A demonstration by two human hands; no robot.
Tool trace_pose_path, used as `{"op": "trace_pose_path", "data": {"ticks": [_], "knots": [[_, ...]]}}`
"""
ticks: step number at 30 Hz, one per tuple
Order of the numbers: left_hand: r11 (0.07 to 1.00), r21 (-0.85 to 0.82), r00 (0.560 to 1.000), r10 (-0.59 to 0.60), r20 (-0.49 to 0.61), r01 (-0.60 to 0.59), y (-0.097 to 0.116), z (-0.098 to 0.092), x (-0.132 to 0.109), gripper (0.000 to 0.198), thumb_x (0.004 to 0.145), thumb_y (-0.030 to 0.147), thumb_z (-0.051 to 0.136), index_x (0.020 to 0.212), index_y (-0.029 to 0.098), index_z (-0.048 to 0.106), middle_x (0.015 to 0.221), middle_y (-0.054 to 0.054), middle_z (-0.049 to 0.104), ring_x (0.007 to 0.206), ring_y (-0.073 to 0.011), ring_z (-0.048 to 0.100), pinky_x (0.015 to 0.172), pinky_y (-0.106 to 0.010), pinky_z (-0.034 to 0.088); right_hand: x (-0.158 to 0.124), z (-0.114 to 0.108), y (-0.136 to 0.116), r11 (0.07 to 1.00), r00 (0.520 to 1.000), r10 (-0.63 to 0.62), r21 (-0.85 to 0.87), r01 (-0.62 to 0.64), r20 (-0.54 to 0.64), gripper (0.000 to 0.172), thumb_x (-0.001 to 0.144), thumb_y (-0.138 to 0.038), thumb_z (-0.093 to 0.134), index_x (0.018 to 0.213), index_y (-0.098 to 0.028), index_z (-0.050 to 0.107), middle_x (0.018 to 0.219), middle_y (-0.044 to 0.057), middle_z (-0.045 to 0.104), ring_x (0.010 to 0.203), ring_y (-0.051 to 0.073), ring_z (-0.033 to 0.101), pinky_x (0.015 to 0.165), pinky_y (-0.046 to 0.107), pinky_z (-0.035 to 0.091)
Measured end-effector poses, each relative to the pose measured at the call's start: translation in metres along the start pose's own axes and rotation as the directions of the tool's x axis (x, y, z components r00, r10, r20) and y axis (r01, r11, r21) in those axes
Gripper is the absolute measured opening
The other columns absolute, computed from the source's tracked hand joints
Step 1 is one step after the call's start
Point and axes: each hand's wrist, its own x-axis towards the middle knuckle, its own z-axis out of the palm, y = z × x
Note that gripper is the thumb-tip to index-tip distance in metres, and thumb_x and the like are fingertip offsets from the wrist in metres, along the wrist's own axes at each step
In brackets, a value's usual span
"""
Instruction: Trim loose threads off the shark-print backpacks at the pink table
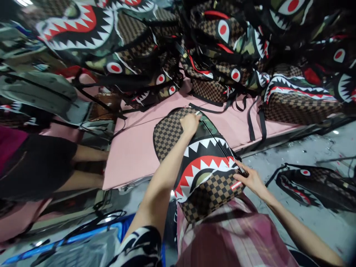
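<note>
A backpack (211, 185) with brown-and-black checks, a camouflage patch and a printed shark mouth lies tilted across my lap and the edge of a pink-covered table (130, 155). My left hand (190, 124) is closed at its upper end, where a dark zipper line begins; what exactly the fingers pinch is hidden. Lower down, my right hand (250, 180) grips the right side edge near a small red label (236, 185), thumb on the front face. A plaid pinkish cloth (222, 241) covers my lap beneath the bag.
Similar shark-print bags (222, 63) are piled along the table's far side, with loose black straps (251, 122) hanging over. Another bag (314, 185) lies on the floor to the right. A person in dark shorts (39, 167) stands at left. Clear plastic (86, 248) lies lower left.
</note>
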Motion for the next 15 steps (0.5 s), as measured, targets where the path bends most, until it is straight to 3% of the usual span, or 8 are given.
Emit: {"op": "trace_pose_path", "data": {"ticks": [2,5,7,9,12,13,15], "knots": [[0.997,-0.058,0.997,0.052,-0.06,-0.055,-0.017,-0.003,-0.02,0.033,0.089,0.036,0.046,0.097,0.011,0.065,0.102,-0.014,0.064,0.095,-0.0253,0.054,0.083,-0.039,0.037,0.002,-0.002,-0.001,1.0,1.0,-0.011,0.006,0.011,-0.004,0.057,0.074,-0.037,0.066,0.127,-0.023,0.052,0.132,0.006,0.051,0.123,0.026,0.045,0.107,0.044,0.031],[0.982,-0.121,0.983,0.127,-0.131,-0.143,-0.065,-0.015,-0.071,0.03,0.087,0.032,0.048,0.106,0.014,0.061,0.103,-0.009,0.063,0.099,-0.0217,0.052,0.089,-0.037,0.037,0.001,-0.002,-0.001,1.0,0.999,-0.029,0.002,0.029,-0.016,0.057,0.074,-0.036,0.066,0.128,-0.025,0.051,0.133,0.006,0.049,0.123,0.025,0.044,0.107,0.044,0.032],[0.982,-0.185,0.961,-0.016,-0.275,-0.036,-0.106,-0.021,-0.117,0.026,0.085,0.032,0.05,0.1,0.015,0.063,0.1,-0.009,0.064,0.097,-0.0217,0.054,0.091,-0.036,0.039,0.0,-0.001,-0.002,0.999,0.999,-0.041,-0.007,0.041,-0.016,0.058,0.074,-0.036,0.066,0.129,-0.026,0.05,0.134,0.006,0.049,0.123,0.025,0.045,0.106,0.043,0.032],[0.943,-0.292,0.915,-0.254,-0.314,0.162,-0.144,-0.018,-0.168,0.029,0.083,0.033,0.048,0.102,0.016,0.061,0.105,-0.009,0.062,0.101,-0.0224,0.054,0.091,-0.037,0.041,-0.001,0.0,-0.002,0.998,0.998,-0.05,-0.025,0.049,-0.025,0.058,0.074,-0.036,0.066,0.129,-0.026,0.05,0.134,0.006,0.049,0.123,0.025,0.045,0.106,0.043,0.033],[0.778,-0.43,0.812,-0.564,-0.154,0.459,-0.178,0.004,-0.238,0.031,0.077,0.038,0.049,0.095,0.016,0.062,0.1,-0.009,0.065,0.097,-0.0251,0.057,0.088,-0.039,0.043,-0.001,0.002,-0.002,0.998,0.998,-0.058,-0.036,0.056,-0.039,0.058,0.073,-0.036,0.066,0.129,-0.026,0.051,0.133,0.005,0.049,0.123,0.025,0.045,0.106,0.044,0.033],[0.69,-0.499,0.77,-0.635,-0.069,0.524,-0.18,0.014,-0.257,0.03,0.074,0.039,0.052,0.092,0.017,0.062,0.096,-0.008,0.065,0.095,-0.0257,0.058,0.086,-0.038,0.044,0.0,0.002,-0.001,0.998,0.997,-0.06,-0.028,0.059,-0.044,0.058,0.073,-0.036,0.066,0.128,-0.026,0.051,0.133,0.005,0.05,0.122,0.026,0.045,0.106,0.045,0.032],[0.426,-0.671,0.7,-0.686,0.198,0.607,-0.171,0.036,-0.285,0.029,0.07,0.042,0.056,0.086,0.019,0.061,0.087,-0.005,0.066,0.091,-0.0256,0.06,0.079,-0.036,0.047,0.0,0.002,0.001,0.998,0.997,-0.058,0.005,0.058,-0.057,0.057,0.071,-0.035,0.067,0.126,-0.026,0.054,0.131,0.005,0.052,0.122,0.026,0.046,0.106,0.044,0.032]]}}
